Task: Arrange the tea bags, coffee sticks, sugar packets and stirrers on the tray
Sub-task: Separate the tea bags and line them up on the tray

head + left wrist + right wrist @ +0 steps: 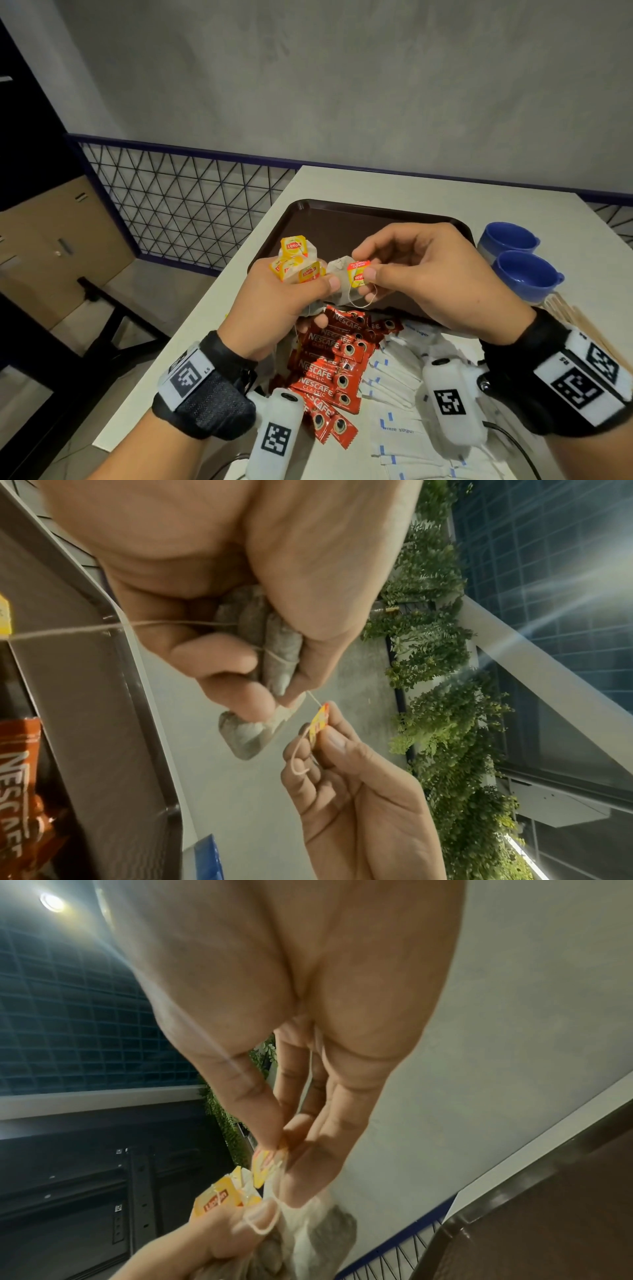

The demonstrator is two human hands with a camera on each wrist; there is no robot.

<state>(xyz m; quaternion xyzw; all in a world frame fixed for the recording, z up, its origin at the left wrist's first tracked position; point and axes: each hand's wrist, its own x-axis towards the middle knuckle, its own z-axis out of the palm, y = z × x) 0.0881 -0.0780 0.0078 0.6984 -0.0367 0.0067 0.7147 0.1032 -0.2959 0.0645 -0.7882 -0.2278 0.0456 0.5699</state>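
We hold a bunch of tea bags (297, 263) in our left hand (277, 308), fingers curled round their paper bodies above the near edge of the dark tray (342, 219). Our right hand (428, 274) pinches one yellow-and-red tag (358, 273) between thumb and forefinger, its string (363, 301) looping slack beneath. The tray looks bare where we can see it, so the arranging has barely begun.

To do this step well, we judge that we should draw the tag gently toward three o'clock, letting the string run free instead of tugging, since the strings cross one another and a hard pull may tear the paper or drag a second bag out. The left-wrist view shows another string stretched taut away to a tag at the picture's edge; we ease our left grip only enough to release one bag.

The coffee sticks (329, 370) lie heaped at six o'clock below our hands, the sugar packets (394, 383) beside them toward five, the stirrers (579, 322) at four, near two blue cups (524, 270).
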